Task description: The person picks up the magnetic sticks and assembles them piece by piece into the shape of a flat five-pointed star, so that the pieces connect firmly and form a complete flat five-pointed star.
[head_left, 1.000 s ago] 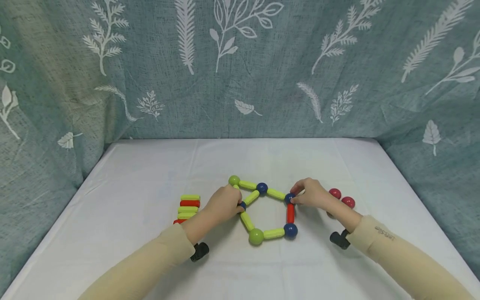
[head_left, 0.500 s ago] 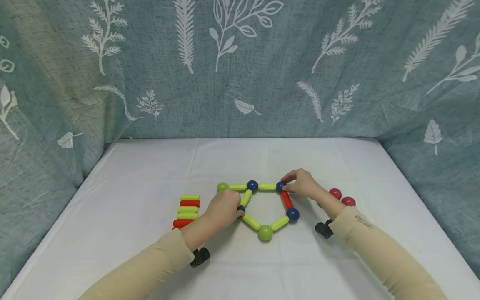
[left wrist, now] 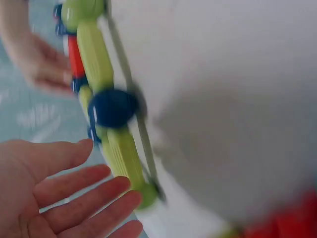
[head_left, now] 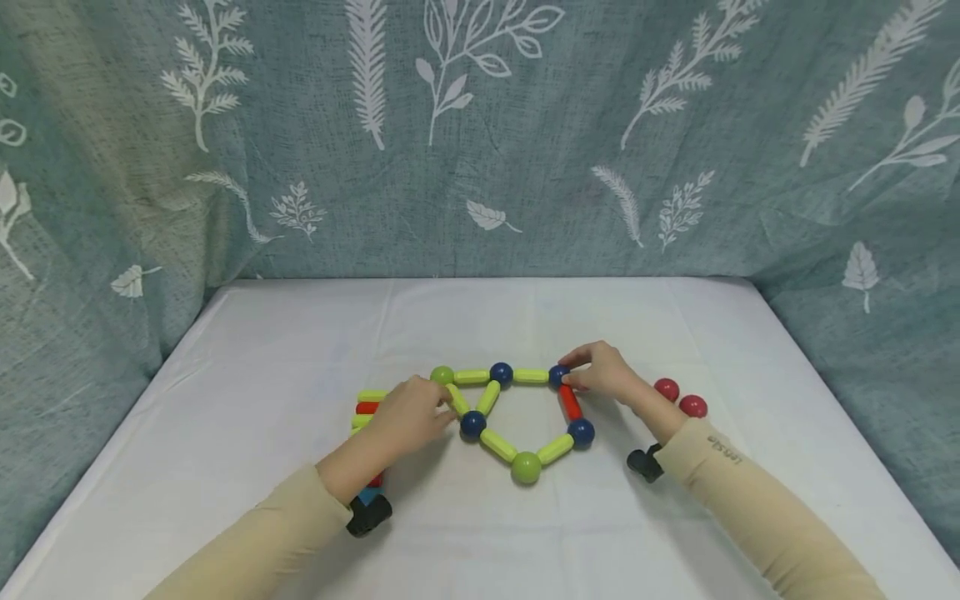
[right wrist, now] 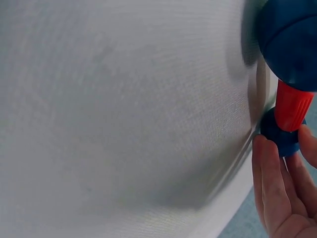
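Note:
A flat figure of joined balls and rods lies on the white table in the head view: a five-sided ring with a triangle at its left. My right hand pinches the ring's back-right blue ball between thumb and fingers; a red rod joins this to another blue ball. My left hand is just left of the ring's left blue ball, its fingers apart from it and loosely extended in the left wrist view. A green ball forms the front corner.
Yellow-green rods and red rods lie in a column at left, partly hidden by my left arm. Two red balls lie beyond my right forearm. A patterned curtain hangs behind the table.
The figure turned counterclockwise and its right side moved back with my right hand. Since half a second ago my left hand has let go of the left blue ball and drawn back left.

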Motion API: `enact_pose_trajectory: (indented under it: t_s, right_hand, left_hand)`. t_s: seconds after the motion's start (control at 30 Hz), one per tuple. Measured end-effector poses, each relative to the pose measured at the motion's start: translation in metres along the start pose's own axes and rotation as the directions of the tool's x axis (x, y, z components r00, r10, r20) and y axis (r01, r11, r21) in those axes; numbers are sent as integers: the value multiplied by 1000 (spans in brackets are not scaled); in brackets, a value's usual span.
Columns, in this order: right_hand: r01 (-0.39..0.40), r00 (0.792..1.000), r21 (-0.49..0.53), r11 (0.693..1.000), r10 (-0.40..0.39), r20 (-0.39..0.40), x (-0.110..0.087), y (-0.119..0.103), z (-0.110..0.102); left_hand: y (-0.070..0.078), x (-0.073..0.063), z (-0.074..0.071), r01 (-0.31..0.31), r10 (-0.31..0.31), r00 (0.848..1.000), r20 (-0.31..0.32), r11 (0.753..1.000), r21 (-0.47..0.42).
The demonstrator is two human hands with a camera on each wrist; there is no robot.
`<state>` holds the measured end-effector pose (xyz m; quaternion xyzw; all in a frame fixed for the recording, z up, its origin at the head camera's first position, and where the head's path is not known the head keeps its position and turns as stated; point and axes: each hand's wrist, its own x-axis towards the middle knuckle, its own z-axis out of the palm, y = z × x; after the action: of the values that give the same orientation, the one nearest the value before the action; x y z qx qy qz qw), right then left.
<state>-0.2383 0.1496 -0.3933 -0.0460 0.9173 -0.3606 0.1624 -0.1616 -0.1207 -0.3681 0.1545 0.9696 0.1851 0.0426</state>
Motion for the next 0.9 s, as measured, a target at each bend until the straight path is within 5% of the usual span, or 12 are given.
enact_pose_trajectory:
  t_s: [0.2, 0.43, 0.7, 0.9]
  right_hand:
    - [5, 1000, 16, 1000, -5, -8, 1, 1, 2]
    - [27, 1000, 10, 1000, -27, -12, 1, 2, 3]
    - [39, 999, 9, 999, -38, -27, -1, 1, 3]
    - [33, 999, 12, 999, -32, -25, -3, 1, 1]
  left_hand:
    - [-53, -9, -24, 80, -81, 995, -53, 997, -23]
    - [-100, -15, -25, 134, -132, 991, 24, 988, -79]
    - [-112, -15, -17, 125, -121, 992, 45, 988, -96]
    - [-105, -1, -30, 169, -161, 984, 78, 979, -111]
